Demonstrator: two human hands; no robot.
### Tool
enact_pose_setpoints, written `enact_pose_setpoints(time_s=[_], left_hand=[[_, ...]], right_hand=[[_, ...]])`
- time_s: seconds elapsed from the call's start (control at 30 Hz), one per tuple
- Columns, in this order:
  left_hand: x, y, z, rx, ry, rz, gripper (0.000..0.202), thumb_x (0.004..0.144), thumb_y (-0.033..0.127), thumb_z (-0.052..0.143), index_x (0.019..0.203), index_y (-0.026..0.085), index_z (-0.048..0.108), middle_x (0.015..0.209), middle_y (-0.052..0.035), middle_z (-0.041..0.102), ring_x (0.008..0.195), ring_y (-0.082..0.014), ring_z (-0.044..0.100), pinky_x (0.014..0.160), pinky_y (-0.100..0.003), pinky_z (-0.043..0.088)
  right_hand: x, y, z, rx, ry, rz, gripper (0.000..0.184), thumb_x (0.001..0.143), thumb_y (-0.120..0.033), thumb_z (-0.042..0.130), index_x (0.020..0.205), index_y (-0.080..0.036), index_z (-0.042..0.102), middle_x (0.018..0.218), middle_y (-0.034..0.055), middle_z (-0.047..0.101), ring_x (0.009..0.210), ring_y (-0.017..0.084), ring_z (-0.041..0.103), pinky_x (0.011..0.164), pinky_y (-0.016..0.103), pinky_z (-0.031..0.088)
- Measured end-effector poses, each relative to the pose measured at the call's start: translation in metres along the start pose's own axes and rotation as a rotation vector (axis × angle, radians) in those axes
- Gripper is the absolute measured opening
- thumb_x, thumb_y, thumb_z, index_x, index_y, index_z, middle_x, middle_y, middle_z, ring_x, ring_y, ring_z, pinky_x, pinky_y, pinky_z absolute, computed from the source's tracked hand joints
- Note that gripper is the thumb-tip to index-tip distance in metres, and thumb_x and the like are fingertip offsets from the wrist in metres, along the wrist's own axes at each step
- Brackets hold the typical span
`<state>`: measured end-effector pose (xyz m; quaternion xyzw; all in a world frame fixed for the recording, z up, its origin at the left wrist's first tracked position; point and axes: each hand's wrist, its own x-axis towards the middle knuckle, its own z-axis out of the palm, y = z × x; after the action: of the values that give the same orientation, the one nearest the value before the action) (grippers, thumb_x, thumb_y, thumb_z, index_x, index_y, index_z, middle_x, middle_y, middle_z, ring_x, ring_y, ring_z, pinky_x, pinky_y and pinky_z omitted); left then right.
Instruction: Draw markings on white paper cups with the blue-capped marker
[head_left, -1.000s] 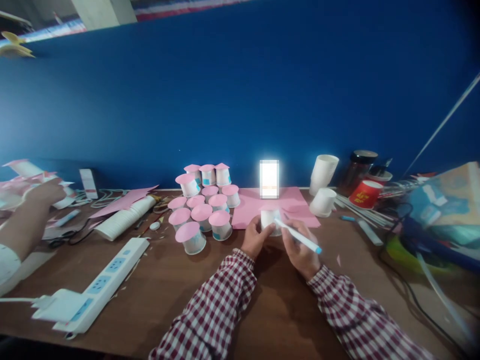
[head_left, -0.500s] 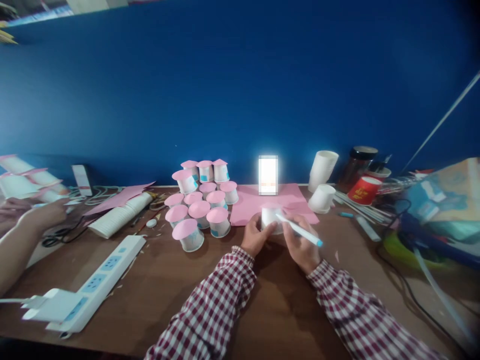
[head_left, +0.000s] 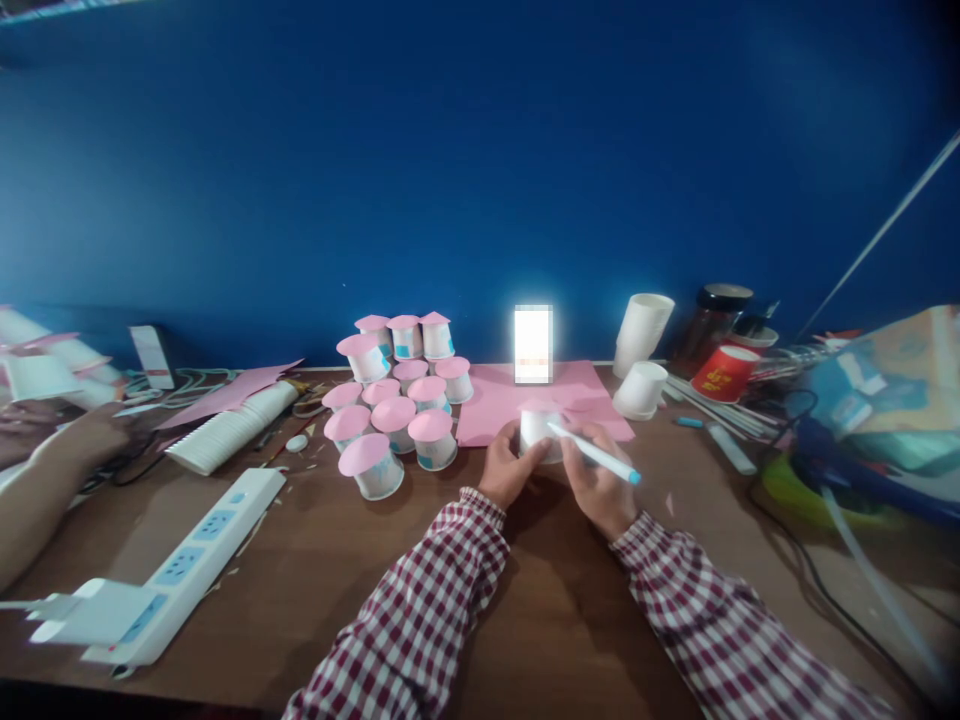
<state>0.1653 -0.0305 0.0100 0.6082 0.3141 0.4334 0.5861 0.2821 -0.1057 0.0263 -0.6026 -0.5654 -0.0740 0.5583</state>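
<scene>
My left hand [head_left: 507,474] is wrapped round a small white paper cup [head_left: 537,428] with a pink paper top, which stands at the front edge of a pink paper sheet [head_left: 510,398]. Just to the right, my right hand [head_left: 600,487] pinches a white marker with a blue cap [head_left: 594,452], its tip against the cup. Both sleeves are red and white check. To the left of my hands stands a cluster of several finished pink-topped cups [head_left: 396,400], some stacked.
A lit phone [head_left: 533,344] stands against the blue wall. White cups [head_left: 642,345], a red cup [head_left: 717,372] and a dark jar [head_left: 709,320] are at the right. A lying stack of cups [head_left: 225,428], a power strip [head_left: 161,580] and another person's hand [head_left: 75,440] are on the left.
The view has drifted slightly upward and right. The other person's hand at the left has dropped lower toward the table. My hands stay on the cup and the marker.
</scene>
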Motion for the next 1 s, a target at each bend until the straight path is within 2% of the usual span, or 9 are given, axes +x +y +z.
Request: enact_pose_setpoints(time_s=[0.3,0.53,1.0], left_hand=[[-0.0004,0.0025,0.0002,0.01,-0.008,0.0,0.048,0.07,0.036,0.068,0.109,0.011,0.057,0.104,-0.0114,0.064,0.092,-0.02,0.06,0.082,-0.031,0.048],[-0.0011,0.0032,0.0002,0.02,-0.012,0.001,0.049,0.069,0.038,0.068,0.109,0.012,0.057,0.102,-0.0105,0.065,0.089,-0.019,0.06,0.079,-0.029,0.048],[-0.0016,0.0013,0.0012,0.017,-0.022,-0.013,0.05,0.068,0.039,0.069,0.108,0.012,0.057,0.1,-0.01,0.065,0.085,-0.0179,0.06,0.075,-0.028,0.049]], right_hand=[[0.0014,-0.0037,-0.0017,0.031,0.045,-0.016,0.013,0.083,-0.027,0.053,0.09,-0.018,0.057,0.084,0.0054,0.063,0.078,0.016,0.061,0.07,0.028,0.051],[0.0008,-0.0017,-0.0013,0.03,0.03,0.021,0.014,0.083,-0.029,0.053,0.091,-0.018,0.058,0.085,0.0051,0.063,0.075,0.016,0.061,0.07,0.029,0.051],[0.0012,-0.0023,-0.0013,0.002,0.032,0.009,0.015,0.084,-0.031,0.051,0.089,-0.018,0.057,0.083,0.0053,0.063,0.074,0.016,0.061,0.068,0.029,0.052]])
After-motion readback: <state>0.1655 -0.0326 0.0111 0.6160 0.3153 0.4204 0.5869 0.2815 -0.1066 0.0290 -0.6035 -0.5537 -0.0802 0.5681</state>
